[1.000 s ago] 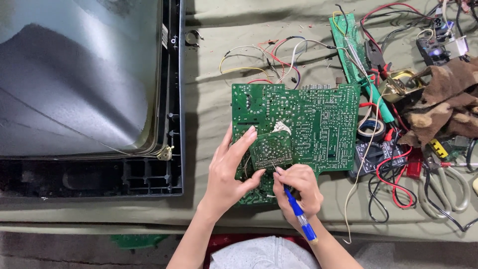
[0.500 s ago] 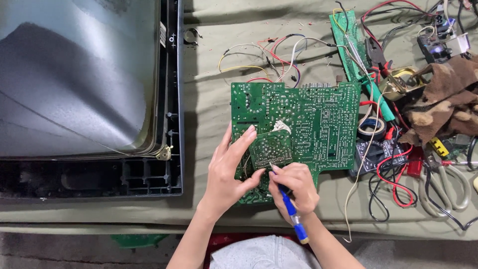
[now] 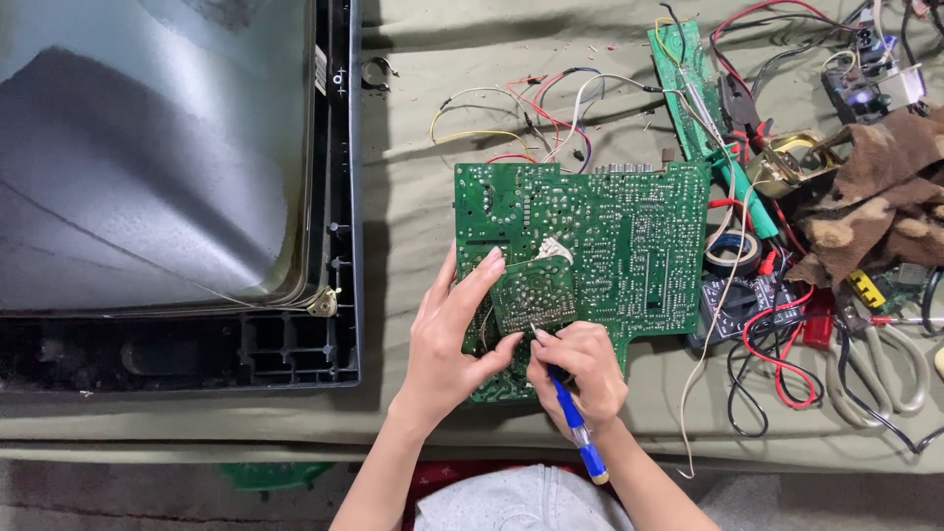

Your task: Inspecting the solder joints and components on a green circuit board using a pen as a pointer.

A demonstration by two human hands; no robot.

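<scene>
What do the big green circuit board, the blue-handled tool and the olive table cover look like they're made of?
Large green circuit board: apparently rigid laminate with a glossy green coating, dotted with shiny metallic solder points. Blue-handled tool in the right hand: handle looks like translucent blue plastic; its tip is too small to tell. Olive table cover: seemingly matte woven cloth, judging by its soft creases. The left hand steadies the board.

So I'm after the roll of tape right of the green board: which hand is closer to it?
Right. The right hand, holding a blue-handled tool, is at the board's lower edge, below-left of the tape roll. The left hand lies further left, fingers on the circuit board.
</scene>
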